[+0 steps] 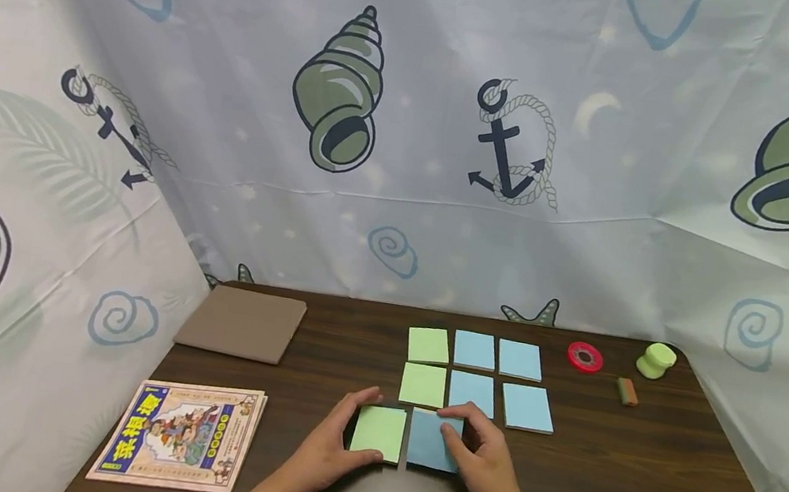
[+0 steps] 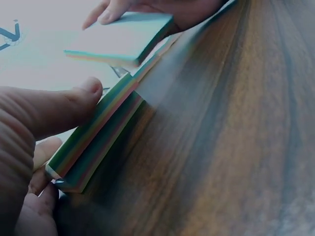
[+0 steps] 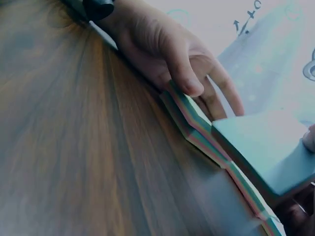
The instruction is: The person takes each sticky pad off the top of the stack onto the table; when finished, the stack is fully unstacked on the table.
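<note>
My left hand (image 1: 326, 448) grips a stack of green sticky note pads (image 1: 378, 434), thumb at the near edge and fingers round the far side. In the left wrist view, one pad (image 2: 91, 130) sits slightly askew on another, with coloured layers along the edges. My right hand (image 1: 489, 464) pinches a blue sticky note pad (image 1: 432, 443) between thumb and fingers, just right of the green stack. That blue pad (image 3: 268, 147) is raised and tilted in the right wrist view, while the left thumb (image 3: 184, 81) lies on the stack.
Behind my hands lie two green pads (image 1: 423, 384) and several blue pads (image 1: 527, 408) in two rows. A red ring-shaped item (image 1: 585, 357), a small green object (image 1: 656, 361) and a small block (image 1: 627, 392) sit back right. Leftward lie a brown board (image 1: 243, 323) and a book (image 1: 179, 434).
</note>
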A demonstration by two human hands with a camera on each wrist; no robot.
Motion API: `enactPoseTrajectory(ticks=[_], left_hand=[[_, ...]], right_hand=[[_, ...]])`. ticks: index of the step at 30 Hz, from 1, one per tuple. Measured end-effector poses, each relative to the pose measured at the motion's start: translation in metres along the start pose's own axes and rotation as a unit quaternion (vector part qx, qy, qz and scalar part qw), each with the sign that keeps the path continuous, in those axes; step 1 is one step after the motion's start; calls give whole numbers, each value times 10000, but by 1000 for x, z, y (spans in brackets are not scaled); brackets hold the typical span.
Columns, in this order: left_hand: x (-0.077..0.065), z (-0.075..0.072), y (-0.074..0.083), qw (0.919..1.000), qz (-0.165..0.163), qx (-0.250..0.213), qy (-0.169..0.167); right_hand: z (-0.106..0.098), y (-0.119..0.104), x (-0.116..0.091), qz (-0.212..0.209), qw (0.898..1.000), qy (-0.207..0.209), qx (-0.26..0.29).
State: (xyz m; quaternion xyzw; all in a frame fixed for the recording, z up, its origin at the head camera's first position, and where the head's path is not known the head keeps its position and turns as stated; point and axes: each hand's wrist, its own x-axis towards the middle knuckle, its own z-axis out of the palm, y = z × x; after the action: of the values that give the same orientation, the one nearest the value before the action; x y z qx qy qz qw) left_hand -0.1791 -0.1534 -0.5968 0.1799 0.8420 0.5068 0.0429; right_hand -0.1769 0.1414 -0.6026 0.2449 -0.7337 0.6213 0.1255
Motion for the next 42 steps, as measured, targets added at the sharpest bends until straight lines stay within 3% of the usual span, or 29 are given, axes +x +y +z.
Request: enactPoseTrajectory(ticks=[6,9,14,24,42], left_hand=[[0,2,-1,9995,180,245,-19],[-1,2,0,9992,241,308,15],[-1,3,2,9991,197,381,-9],[-2,3,1,9989,23,470,-86],[-3,3,3,9986,8,516,-89]], right_hand=[[-12,1,-3,138,9998,115,-120],[-12,2,-2,143,9990,59,-428],[-10,2,0,-25,9946,-163,-1022],[-6,3,2,315,9816,-272,-1866],[-4,4,2,788,9733,-309,-2135]])
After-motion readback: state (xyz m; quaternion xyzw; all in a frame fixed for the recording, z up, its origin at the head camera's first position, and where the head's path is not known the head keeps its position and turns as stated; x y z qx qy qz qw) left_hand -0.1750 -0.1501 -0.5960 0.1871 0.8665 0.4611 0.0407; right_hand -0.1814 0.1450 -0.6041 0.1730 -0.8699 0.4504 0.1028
